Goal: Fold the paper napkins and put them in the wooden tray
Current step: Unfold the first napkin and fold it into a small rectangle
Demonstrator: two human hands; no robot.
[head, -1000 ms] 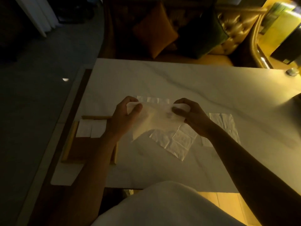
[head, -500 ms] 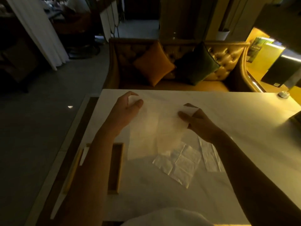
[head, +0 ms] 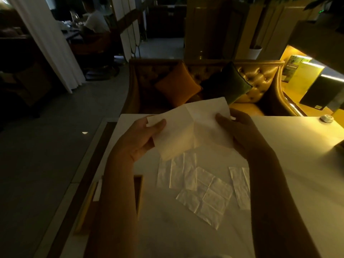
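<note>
A white paper napkin (head: 193, 127) hangs in the air above the table, creased down its middle. My left hand (head: 143, 138) pinches its left corner and my right hand (head: 240, 131) pinches its right edge. Under it, several unfolded napkins (head: 202, 190) lie flat and overlapping on the white table (head: 297, 164), one more strip (head: 240, 187) partly hidden by my right forearm. The wooden tray (head: 138, 194) sits at the table's left edge, mostly hidden behind my left forearm. A white folded napkin (head: 97, 190) shows in it.
A tufted sofa (head: 260, 79) with an orange cushion (head: 177, 84) and a dark green cushion (head: 230, 84) stands beyond the table's far edge. A small round object (head: 327, 118) lies at the far right. A person sits at a distant table, upper left.
Both hands have lifted the napkin higher off the table and spread it wider. The head camera has tilted up, showing more of the room.
</note>
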